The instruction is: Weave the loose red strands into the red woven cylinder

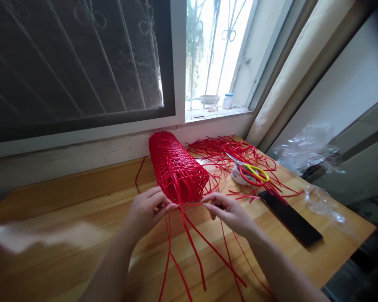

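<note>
Red strand (193, 204): pinched by left hand (146, 209) and right hand (228, 214), stretched crosswise between them; even tension seems called for. Woven red tube (179, 165): laid on desk (110, 197), just beyond both hands. Scissors (255, 172): placed beyond right hand.

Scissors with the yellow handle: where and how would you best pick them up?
Probably by the yellow handle loop, coming from above and the person's right. The scissors lie with their blades pointing toward the window and their handles away from it, partly over a small white item, which seems to prop them up.
</note>
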`<act>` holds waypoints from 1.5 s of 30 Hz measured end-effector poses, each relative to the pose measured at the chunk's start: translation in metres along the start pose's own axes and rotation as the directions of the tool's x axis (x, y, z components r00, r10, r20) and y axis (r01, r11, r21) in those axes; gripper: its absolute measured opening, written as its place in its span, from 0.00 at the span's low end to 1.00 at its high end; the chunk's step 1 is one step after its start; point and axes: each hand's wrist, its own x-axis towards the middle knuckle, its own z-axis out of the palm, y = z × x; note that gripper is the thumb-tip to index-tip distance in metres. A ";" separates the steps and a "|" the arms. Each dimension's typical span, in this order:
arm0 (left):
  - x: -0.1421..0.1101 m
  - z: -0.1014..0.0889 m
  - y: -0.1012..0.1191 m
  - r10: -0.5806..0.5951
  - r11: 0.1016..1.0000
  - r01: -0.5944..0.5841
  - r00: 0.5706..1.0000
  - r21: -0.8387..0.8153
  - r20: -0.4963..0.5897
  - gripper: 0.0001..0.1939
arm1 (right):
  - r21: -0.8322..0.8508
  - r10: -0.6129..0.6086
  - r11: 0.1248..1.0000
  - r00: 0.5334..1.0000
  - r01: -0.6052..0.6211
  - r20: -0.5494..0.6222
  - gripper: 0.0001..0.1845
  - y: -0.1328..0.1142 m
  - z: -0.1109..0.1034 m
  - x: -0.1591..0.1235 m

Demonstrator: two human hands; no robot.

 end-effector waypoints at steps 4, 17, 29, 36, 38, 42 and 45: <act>-0.002 -0.009 0.007 0.020 1.000 -0.021 0.997 -0.010 -0.076 0.09 | -0.445 -0.176 0.888 0.980 0.116 -0.095 0.11 -0.004 -0.009 -0.005; -0.003 -0.011 0.023 -0.028 0.997 0.019 0.990 0.072 0.136 0.20 | 0.319 0.101 0.941 0.994 -0.113 0.052 0.14 0.007 0.009 -0.003; -0.006 -0.037 0.003 -0.271 0.960 0.263 0.959 0.091 0.080 0.12 | 0.694 0.148 0.679 0.970 -0.240 0.191 0.17 0.014 0.019 -0.008; -0.011 -0.048 0.001 -0.347 0.937 0.341 0.935 0.077 0.079 0.08 | 0.680 0.286 0.690 0.956 -0.248 0.059 0.13 0.019 0.023 0.000; -0.011 -0.049 0.001 -0.361 0.932 0.357 0.928 0.061 0.088 0.09 | 0.642 0.290 0.729 0.957 -0.235 0.022 0.12 0.018 0.025 -0.001; -0.011 -0.047 0.001 -0.400 0.917 0.393 0.901 0.070 0.171 0.12 | 0.539 0.221 0.829 0.973 -0.150 -0.070 0.12 0.017 0.031 -0.005; -0.012 -0.044 -0.002 -0.465 0.884 0.463 0.866 0.059 0.182 0.13 | 0.475 0.149 0.877 0.978 -0.064 -0.144 0.14 0.016 0.035 -0.007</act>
